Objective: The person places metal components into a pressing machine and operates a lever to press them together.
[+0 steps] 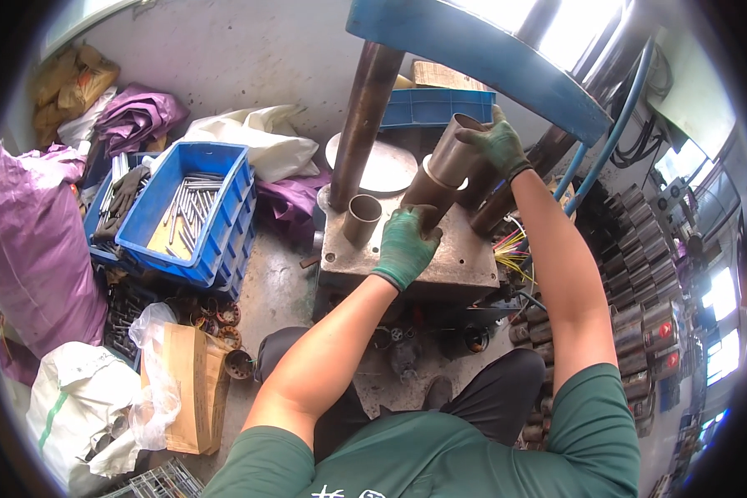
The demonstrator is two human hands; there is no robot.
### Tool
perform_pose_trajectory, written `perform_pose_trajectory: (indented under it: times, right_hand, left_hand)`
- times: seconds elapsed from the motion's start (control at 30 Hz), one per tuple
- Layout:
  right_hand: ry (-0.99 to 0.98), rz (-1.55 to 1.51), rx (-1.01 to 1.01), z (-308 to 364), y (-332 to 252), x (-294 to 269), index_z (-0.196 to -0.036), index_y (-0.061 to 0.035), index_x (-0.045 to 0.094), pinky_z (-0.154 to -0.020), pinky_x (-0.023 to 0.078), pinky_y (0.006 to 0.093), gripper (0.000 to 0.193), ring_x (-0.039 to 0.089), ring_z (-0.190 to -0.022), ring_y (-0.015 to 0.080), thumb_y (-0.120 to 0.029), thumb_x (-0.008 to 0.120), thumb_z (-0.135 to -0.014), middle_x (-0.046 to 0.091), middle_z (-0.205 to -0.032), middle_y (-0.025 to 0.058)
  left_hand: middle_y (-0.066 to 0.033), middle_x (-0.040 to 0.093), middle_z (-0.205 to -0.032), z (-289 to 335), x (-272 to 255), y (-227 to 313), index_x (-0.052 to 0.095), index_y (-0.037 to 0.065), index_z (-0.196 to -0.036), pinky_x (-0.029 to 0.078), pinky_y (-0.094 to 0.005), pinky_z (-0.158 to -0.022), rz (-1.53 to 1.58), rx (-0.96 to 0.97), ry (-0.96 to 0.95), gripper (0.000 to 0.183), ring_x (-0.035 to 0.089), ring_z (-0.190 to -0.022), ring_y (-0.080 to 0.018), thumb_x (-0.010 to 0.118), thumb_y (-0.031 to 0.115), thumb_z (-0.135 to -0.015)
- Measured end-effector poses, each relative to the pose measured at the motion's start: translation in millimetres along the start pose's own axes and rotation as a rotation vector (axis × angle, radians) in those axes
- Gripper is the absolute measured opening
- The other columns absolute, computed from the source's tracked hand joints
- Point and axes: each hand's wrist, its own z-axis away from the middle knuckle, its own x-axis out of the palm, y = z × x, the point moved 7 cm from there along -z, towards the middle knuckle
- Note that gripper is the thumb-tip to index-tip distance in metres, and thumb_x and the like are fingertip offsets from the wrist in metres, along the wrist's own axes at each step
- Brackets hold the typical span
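Observation:
On a metal press plate (365, 259), a steel tube (450, 159) leans to the right, its lower end at the pale rim of a darker, wider metal cylinder (427, 196). My right hand (501, 145), in a green glove, is closed round the top of the tube, with its fingertips at the open end. Lower down, my green-gloved left hand (408, 242) has its fingers wrapped against the near side of the cylinder. A short steel sleeve (361, 220) stands upright to the left of my left hand. How far the tube sits inside the cylinder is hidden.
A thick steel column (367, 124) rises behind the sleeve, under a blue crossbeam (481, 54). At left are a blue crate (187, 261) of metal rods, purple sacks (37, 249) and a cardboard box (187, 390). Stacked metal cylinders (639, 249) and loose wires (515, 249) lie at right.

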Motion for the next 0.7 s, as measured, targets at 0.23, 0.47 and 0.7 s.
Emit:
perform_pose_trajectory:
  times: [0.23,0.47,0.7]
  right_hand:
    - [0.232,0.134,-0.098,7,4,-18,-0.144,0.0107,0.055,-0.095,0.058,0.0344,0.102,0.072,-0.111,0.0277,-0.047,0.098,-0.071,0.071,-0.125,0.0248]
    - [-0.020,-1.080,0.074,103,-14,1,-0.137,-0.0024,0.060,-0.098,0.058,0.0393,0.053,0.071,-0.108,0.0244,-0.040,0.065,-0.100,0.071,-0.121,0.0116]
    - [-0.217,-1.830,0.643,238,10,76,-0.146,-0.0085,0.055,-0.108,0.054,0.0508,0.059,0.061,-0.131,0.0337,-0.050,0.046,-0.105,0.060,-0.144,0.0151]
  left_hand:
    - [-0.0189,0.071,-0.113,-5,7,6,0.071,0.007,-0.119,0.053,-0.0479,-0.099,0.051,0.000,0.003,0.039,0.065,-0.110,-0.0382,0.080,0.019,-0.083]
    - [-0.0204,0.069,-0.121,5,15,7,0.066,0.002,-0.129,0.053,-0.0448,-0.105,0.292,-0.163,-0.128,0.052,0.065,-0.121,-0.0369,0.085,0.017,-0.084]
    - [-0.0141,0.058,-0.138,34,22,34,0.048,0.002,-0.147,0.049,-0.0403,-0.112,0.535,-0.067,-0.051,0.086,0.057,-0.134,-0.0265,0.094,0.017,-0.076]
